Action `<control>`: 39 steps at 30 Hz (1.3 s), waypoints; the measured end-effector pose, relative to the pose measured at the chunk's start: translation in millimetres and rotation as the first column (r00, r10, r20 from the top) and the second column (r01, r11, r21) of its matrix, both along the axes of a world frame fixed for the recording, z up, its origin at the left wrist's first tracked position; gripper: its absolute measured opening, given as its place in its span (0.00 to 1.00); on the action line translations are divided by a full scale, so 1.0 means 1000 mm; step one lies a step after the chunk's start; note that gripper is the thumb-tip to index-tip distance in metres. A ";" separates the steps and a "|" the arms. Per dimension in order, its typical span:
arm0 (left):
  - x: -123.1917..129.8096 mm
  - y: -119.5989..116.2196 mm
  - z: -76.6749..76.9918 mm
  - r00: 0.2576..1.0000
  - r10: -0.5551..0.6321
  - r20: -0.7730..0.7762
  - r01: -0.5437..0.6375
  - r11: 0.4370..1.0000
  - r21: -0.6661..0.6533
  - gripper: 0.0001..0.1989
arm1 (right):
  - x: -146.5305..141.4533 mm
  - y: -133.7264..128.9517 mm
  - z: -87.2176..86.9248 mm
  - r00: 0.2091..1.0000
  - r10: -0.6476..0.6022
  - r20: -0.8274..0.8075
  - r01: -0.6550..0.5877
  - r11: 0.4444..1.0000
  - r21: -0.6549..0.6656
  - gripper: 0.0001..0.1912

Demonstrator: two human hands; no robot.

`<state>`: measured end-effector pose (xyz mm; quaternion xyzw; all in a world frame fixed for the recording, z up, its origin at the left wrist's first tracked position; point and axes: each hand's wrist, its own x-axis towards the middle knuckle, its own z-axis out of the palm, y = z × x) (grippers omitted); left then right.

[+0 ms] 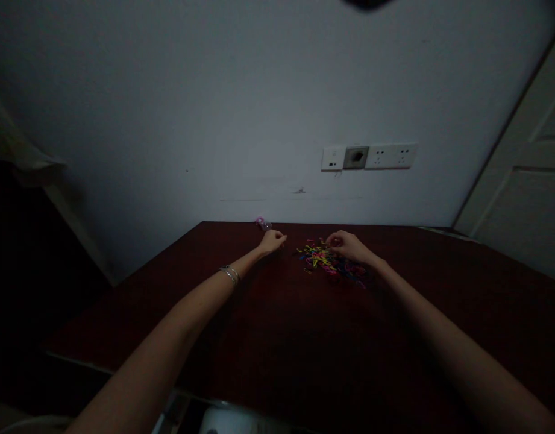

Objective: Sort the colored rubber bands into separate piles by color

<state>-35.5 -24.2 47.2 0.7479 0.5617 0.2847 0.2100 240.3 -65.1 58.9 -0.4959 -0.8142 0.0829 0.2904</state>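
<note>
A loose pile of small, thin, bent pieces (320, 259) in yellow, pink, blue and other colours lies on the dark red table (277, 337); they look like little clips, but are too small to name surely. Over the pile's right upper side is my right hand (346, 246), its fingers curled together at the pieces; what is between them cannot be made out. My left hand (272, 242), left of the pile and apart from it, has its fingertips pinched together, their content hidden. Just behind it sits a small clear, roundish item (266, 226) with a pink part (259, 221).
Behind the table rises a pale wall with a row of sockets (370, 158). A white panelled door (525, 181) stands at the right. Pale cloth (19, 141) hangs at the far left. A white object (227, 420) shows below the table's front edge.
</note>
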 end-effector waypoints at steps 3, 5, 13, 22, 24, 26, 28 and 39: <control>0.039 -0.006 0.002 0.976 -0.185 -0.114 0.198 0.973 0.115 0.14 | 0.030 0.005 -0.009 0.993 -0.032 0.112 0.043 0.994 -0.100 0.11; 0.063 -0.010 0.003 0.940 -0.296 -0.169 0.317 0.941 0.119 0.14 | 0.038 0.006 -0.015 0.987 -0.026 0.158 0.048 0.990 -0.134 0.14; 0.120 -0.009 -0.010 0.829 -0.335 -0.449 0.427 0.896 0.121 0.28 | 0.025 0.013 -0.027 0.976 -0.108 0.187 0.130 0.986 -0.108 0.13; 0.105 0.016 -0.007 0.891 -0.180 -0.418 0.206 0.978 0.019 0.12 | 0.052 0.029 -0.009 0.982 -0.185 -0.031 0.184 0.982 -0.040 0.17; 0.093 0.022 -0.004 0.916 -0.107 -0.388 0.139 0.989 0.056 0.12 | 0.061 0.030 -0.009 0.985 -0.149 -0.081 0.139 0.983 -0.119 0.19; 0.081 0.027 -0.002 0.932 -0.045 -0.360 0.078 0.994 0.079 0.12 | 0.068 0.030 -0.010 0.983 -0.135 -0.128 0.108 0.975 -0.192 0.20; 0.072 0.029 -0.002 0.942 0.008 -0.337 0.026 0.995 0.095 0.12 | 0.074 0.029 -0.010 0.977 -0.148 -0.156 0.111 0.968 -0.225 0.20; 0.098 0.026 -0.014 0.907 -0.199 -0.372 0.312 0.910 0.272 0.15 | 0.071 0.030 -0.015 0.991 -0.137 -0.007 0.134 0.979 -0.152 0.13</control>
